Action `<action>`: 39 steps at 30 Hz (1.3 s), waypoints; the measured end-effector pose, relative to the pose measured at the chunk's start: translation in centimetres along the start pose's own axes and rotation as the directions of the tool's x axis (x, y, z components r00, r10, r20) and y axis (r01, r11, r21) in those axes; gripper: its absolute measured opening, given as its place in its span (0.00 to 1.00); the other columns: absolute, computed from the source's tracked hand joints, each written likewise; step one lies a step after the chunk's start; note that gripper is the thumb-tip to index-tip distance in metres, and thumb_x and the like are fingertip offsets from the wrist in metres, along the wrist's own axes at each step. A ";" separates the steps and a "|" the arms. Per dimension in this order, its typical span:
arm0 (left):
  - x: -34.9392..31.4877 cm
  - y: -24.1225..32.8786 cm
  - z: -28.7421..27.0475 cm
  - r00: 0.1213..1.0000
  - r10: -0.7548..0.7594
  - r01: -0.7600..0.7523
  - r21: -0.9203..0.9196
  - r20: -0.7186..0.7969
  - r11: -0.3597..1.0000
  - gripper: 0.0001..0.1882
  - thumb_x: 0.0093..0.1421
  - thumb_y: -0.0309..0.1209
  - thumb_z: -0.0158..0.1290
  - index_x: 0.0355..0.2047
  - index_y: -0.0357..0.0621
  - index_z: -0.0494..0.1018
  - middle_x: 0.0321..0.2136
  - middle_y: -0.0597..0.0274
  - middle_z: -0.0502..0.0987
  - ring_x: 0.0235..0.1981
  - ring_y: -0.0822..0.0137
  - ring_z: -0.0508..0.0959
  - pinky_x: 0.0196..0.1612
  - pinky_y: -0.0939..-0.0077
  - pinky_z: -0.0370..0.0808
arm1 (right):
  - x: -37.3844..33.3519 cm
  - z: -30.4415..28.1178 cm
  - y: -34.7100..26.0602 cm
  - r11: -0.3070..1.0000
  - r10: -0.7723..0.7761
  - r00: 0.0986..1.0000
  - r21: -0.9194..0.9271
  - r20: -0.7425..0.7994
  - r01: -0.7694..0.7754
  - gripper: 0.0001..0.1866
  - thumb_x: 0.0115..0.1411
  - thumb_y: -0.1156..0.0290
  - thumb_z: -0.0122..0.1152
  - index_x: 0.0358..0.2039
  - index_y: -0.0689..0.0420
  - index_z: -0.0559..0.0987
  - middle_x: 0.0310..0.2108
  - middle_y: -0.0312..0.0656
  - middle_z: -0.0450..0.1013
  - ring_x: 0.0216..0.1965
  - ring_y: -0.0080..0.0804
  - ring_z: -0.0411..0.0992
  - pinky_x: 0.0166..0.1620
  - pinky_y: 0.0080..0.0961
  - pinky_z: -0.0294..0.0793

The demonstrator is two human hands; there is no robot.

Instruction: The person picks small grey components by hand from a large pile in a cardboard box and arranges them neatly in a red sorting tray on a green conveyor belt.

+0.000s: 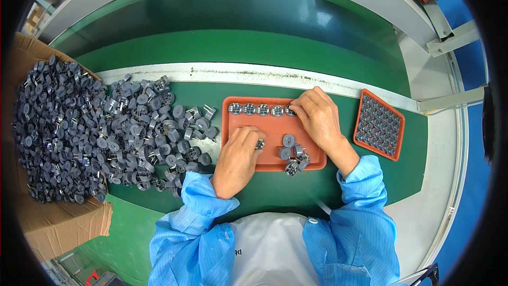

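The orange tray (248,127) lay lengthwise, 9 to 3 o'clock, on the bench (275,47). Right hand (317,114) pinched the row's last grey part (290,110) at 12 o'clock; left hand (238,153) gripped another part (260,143).

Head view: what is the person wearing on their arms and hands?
Both forearms are covered by light blue sleeves of a thin, finely striped fabric, gathered into elastic cuffs at the wrists. The left hand and right hand are bare: no gloves, rings or watch visible. A white garment shows over the chest between the sleeves.
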State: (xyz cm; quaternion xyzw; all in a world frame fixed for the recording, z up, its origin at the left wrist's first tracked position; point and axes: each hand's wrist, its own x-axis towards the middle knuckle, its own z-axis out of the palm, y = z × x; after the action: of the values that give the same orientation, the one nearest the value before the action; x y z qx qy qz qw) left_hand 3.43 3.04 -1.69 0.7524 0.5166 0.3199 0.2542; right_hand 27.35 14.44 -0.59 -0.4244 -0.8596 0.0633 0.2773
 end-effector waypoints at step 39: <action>0.5 1.1 1.0 0.986 0.159 -0.153 -0.120 0.042 0.981 0.17 0.54 0.13 0.65 0.45 0.40 0.84 0.48 0.55 0.80 0.50 0.50 0.82 0.51 0.57 0.83 | -2.8 -3.1 -1.6 0.920 -0.121 0.912 0.390 0.392 -0.046 0.14 0.56 0.85 0.69 0.43 0.60 0.85 0.46 0.43 0.79 0.50 0.48 0.80 0.53 0.41 0.84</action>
State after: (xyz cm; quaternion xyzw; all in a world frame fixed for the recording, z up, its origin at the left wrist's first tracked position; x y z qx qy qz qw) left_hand 5.02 3.04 -1.48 0.7825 0.4298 0.3488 0.2851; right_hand 29.26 10.92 1.41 -0.3208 -0.8765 0.3152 0.1716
